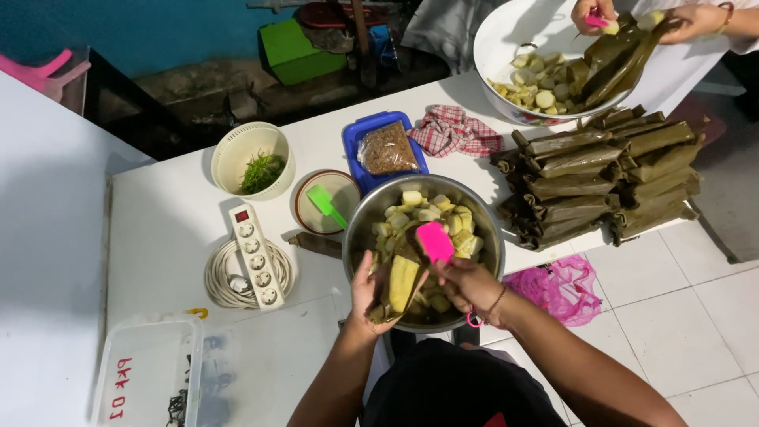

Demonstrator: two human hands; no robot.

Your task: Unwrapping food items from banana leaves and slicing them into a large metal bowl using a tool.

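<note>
My left hand [365,294] holds a leaf-wrapped roll [401,285], opened lengthwise with pale yellow filling showing, over the near rim of a steel bowl [360,225]. My right hand [468,286] grips a pink scraper [435,241] just above the roll. The bowl holds several pale cut pieces [431,212].
A stack of leaf-wrapped rolls [601,178] lies at the right of the white table [170,217]. Another person's hands [684,20] work over a white basin [506,35]. Also here: blue tray with a bagged brown mix [386,148], checked cloth [455,130], green scraper [324,203], power strip [254,255], cream basket [233,154].
</note>
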